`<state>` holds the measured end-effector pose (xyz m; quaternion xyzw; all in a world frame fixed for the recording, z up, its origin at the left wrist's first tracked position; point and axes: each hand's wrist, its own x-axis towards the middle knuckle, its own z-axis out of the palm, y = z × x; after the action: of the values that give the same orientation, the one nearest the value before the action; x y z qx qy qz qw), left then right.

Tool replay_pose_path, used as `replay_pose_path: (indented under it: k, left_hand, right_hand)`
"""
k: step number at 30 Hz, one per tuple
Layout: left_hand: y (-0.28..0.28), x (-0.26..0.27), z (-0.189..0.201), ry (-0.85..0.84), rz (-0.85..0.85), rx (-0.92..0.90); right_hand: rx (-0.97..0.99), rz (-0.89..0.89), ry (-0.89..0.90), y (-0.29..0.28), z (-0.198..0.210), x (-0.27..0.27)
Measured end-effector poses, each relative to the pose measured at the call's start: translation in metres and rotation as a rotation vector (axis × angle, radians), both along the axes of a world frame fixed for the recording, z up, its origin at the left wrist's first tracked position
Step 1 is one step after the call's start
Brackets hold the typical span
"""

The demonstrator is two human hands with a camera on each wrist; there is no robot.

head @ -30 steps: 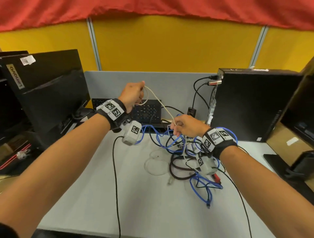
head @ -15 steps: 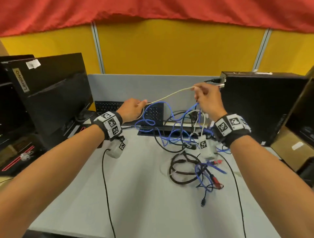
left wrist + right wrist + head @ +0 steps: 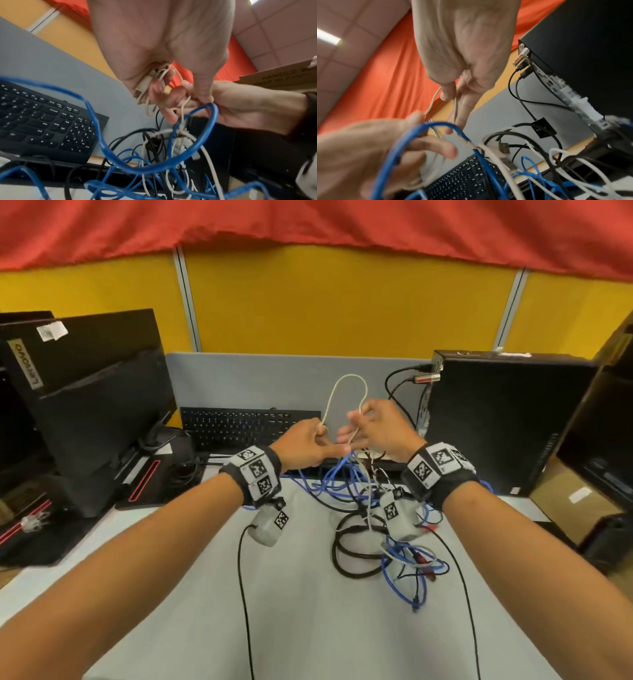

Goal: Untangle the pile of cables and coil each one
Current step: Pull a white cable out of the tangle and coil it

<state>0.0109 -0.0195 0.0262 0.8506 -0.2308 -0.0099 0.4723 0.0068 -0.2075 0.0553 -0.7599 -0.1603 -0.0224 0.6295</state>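
Both hands are raised above the desk, close together. My left hand (image 3: pixel 320 440) grips small coils of a thin beige cable (image 3: pixel 150 86) with its plug against the palm. My right hand (image 3: pixel 356 424) pinches the same beige cable (image 3: pixel 455 102) between thumb and finger. Between the hands the beige cable (image 3: pixel 347 378) stands up in a tall loop. A blue cable (image 3: pixel 213 112) is hooked over my left thumb and trails down. The tangled pile (image 3: pixel 380 539) of blue, black and white cables lies on the desk below my right wrist.
A black keyboard (image 3: pixel 246 426) lies behind the hands, against a grey partition. A Lenovo monitor (image 3: pixel 85 392) stands at the left and a black desktop PC (image 3: pixel 507 419) with plugged cables at the right. The grey desk (image 3: pixel 308 628) extends toward me.
My right hand came back from the far right to my left hand. The beige cable, stretched between them before, now arches up in a loop.
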Motion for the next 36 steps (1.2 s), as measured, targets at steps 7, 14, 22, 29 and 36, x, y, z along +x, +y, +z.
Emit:
replay_pose_path:
  k: [7,14,22,29,36]
  left_hand:
    - [-0.020,0.014,-0.027,0.048,0.055,-0.097]
    - [-0.027,0.022,-0.033,0.042,0.082,-0.173]
    - [-0.035,0.020,-0.038,-0.028,0.218,-0.270]
    - [-0.035,0.015,-0.028,-0.181,0.177,-0.115]
    - [-0.032,0.008,-0.025,-0.222,0.089,0.096]
  right_hand:
    - [0.236,-0.002,0.054,-0.012,-0.003,-0.002]
    - [0.361,-0.075,0.050,-0.017,-0.001,-0.003]
    - [0.334,-0.038,0.057,-0.018,-0.004,-0.008]
    - [0.360,-0.052,0.013,-0.021,-0.007,-0.009]
    - [0.343,-0.134,-0.086,-0.021,-0.012,-0.004]
